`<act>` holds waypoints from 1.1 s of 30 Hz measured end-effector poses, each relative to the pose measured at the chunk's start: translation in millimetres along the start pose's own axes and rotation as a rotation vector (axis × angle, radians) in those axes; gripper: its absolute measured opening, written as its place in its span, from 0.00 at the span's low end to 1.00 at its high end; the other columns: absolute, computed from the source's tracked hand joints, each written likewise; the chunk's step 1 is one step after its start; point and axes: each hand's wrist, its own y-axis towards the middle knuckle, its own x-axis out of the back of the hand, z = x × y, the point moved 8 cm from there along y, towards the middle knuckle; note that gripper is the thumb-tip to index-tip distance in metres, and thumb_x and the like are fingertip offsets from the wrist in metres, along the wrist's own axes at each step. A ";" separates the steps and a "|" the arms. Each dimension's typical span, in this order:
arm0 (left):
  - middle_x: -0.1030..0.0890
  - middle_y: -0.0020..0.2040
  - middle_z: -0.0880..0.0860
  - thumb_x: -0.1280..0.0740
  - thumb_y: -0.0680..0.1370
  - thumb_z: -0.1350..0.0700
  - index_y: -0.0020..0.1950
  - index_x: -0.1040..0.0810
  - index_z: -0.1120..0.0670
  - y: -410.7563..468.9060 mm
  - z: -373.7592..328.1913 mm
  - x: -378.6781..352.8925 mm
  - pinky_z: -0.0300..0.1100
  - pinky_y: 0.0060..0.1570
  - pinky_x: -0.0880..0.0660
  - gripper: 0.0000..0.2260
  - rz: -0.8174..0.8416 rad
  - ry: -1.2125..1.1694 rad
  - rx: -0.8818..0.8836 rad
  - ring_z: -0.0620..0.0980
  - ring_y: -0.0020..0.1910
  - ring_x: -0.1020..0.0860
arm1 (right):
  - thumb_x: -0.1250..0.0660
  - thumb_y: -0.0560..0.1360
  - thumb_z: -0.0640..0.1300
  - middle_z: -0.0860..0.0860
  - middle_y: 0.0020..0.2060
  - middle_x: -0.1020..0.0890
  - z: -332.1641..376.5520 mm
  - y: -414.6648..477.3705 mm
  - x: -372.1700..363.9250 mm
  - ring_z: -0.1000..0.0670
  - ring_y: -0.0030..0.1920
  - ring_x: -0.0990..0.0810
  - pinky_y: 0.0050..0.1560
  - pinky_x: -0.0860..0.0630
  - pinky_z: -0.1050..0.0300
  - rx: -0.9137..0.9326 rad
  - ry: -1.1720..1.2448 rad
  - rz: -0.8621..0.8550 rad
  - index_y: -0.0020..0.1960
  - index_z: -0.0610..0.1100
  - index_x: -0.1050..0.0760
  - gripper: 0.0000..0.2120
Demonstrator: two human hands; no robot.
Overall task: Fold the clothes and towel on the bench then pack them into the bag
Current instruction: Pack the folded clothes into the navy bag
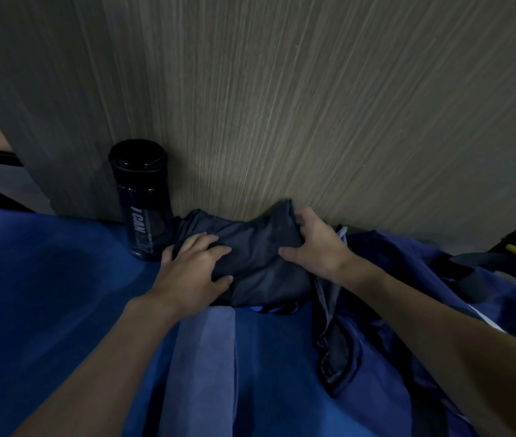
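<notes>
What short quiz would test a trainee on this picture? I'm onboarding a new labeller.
1. True or false: the black bottle lies on its side.
2. How many hands touch the dark garment? A) none B) one C) two
3. Fill in: in the picture, the black bottle stands to the dark garment's ____.
Key: 1 false, it stands upright. 2 C, the left hand and the right hand. 3 left.

Bare L hand point(194, 267) + R hand point(318, 247)
</notes>
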 end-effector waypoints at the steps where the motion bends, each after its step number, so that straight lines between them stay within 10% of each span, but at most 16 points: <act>1: 0.43 0.79 0.44 0.36 0.80 0.43 0.77 0.36 0.44 -0.2 -0.5 1.9 0.58 0.76 0.54 0.26 -0.017 -0.021 0.003 0.43 0.78 0.51 | 0.26 0.73 0.42 0.55 0.59 0.26 13.2 0.9 1.1 0.54 0.59 0.25 0.50 0.25 0.67 0.044 -0.055 0.005 0.71 0.46 0.37 0.31; 6: 0.24 0.67 0.48 0.37 0.82 0.51 0.68 0.24 0.49 -5.5 -5.5 33.8 0.54 0.71 0.36 0.15 -0.299 -0.271 0.019 0.47 0.67 0.28 | 0.26 0.72 0.45 0.50 0.59 0.25 70.4 6.8 -12.8 0.52 0.56 0.24 0.55 0.25 0.58 0.139 -0.155 0.028 0.74 0.50 0.44 0.38; 11: 0.21 0.56 0.47 0.37 0.80 0.44 0.67 0.28 0.48 -16.4 6.9 54.3 0.39 0.49 0.30 0.17 -0.436 -0.905 0.305 0.47 0.57 0.23 | 0.37 0.81 0.45 0.50 0.66 0.23 79.0 1.8 -59.6 0.51 0.59 0.21 0.63 0.25 0.53 0.022 0.344 0.267 0.79 0.59 0.57 0.36; 14: 0.25 0.55 0.44 0.28 0.76 0.52 0.75 0.40 0.47 -22.7 3.6 45.8 0.30 0.46 0.30 0.31 -0.310 -0.767 0.281 0.41 0.52 0.24 | 0.42 0.82 0.36 0.50 0.66 0.24 63.9 -1.1 -67.0 0.48 0.62 0.22 0.66 0.27 0.52 -0.015 0.476 0.274 0.79 0.58 0.58 0.36; 17: 0.25 0.46 0.42 0.31 0.78 0.59 0.71 0.35 0.47 -26.4 6.2 42.4 0.27 0.36 0.27 0.24 -0.303 -0.667 0.282 0.37 0.42 0.25 | 0.40 0.79 0.31 0.44 0.60 0.21 41.3 0.4 -53.4 0.52 0.52 0.21 0.47 0.24 0.70 -0.035 0.470 0.008 0.78 0.49 0.47 0.32; 19: 0.22 0.52 0.48 0.34 0.79 0.58 0.70 0.33 0.48 -27.1 6.8 46.0 0.42 0.48 0.22 0.20 -0.342 -0.501 0.267 0.44 0.48 0.23 | 0.35 0.77 0.33 0.44 0.57 0.23 24.7 -0.1 -51.9 0.54 0.48 0.24 0.38 0.26 0.75 -0.100 0.427 -0.094 0.72 0.47 0.42 0.28; 23: 0.23 0.60 0.53 0.37 0.80 0.60 0.71 0.33 0.50 -26.7 7.6 39.3 0.60 0.60 0.28 0.20 -0.344 -0.305 0.254 0.55 0.60 0.26 | 0.26 0.74 0.41 0.46 0.56 0.21 -0.9 4.5 -74.3 0.49 0.55 0.20 0.58 0.20 0.53 -0.212 0.514 -0.027 0.66 0.49 0.40 0.29; 28: 0.24 0.54 0.53 0.41 0.78 0.71 0.70 0.30 0.55 -26.9 11.2 39.7 0.35 0.48 0.25 0.23 -0.378 -0.450 0.186 0.47 0.51 0.25 | 0.23 0.71 0.42 0.52 0.52 0.22 4.9 10.4 -86.1 0.54 0.51 0.21 0.45 0.21 0.62 -0.263 0.718 -0.035 0.62 0.49 0.38 0.29; 33: 0.25 0.53 0.48 0.43 0.76 0.75 0.69 0.29 0.52 -28.9 10.1 44.4 0.21 0.42 0.31 0.27 -0.409 -0.647 0.215 0.37 0.50 0.26 | 0.20 0.67 0.40 0.45 0.58 0.19 17.6 16.4 -92.0 0.47 0.55 0.18 0.57 0.20 0.44 -0.273 0.893 -0.050 0.67 0.44 0.33 0.34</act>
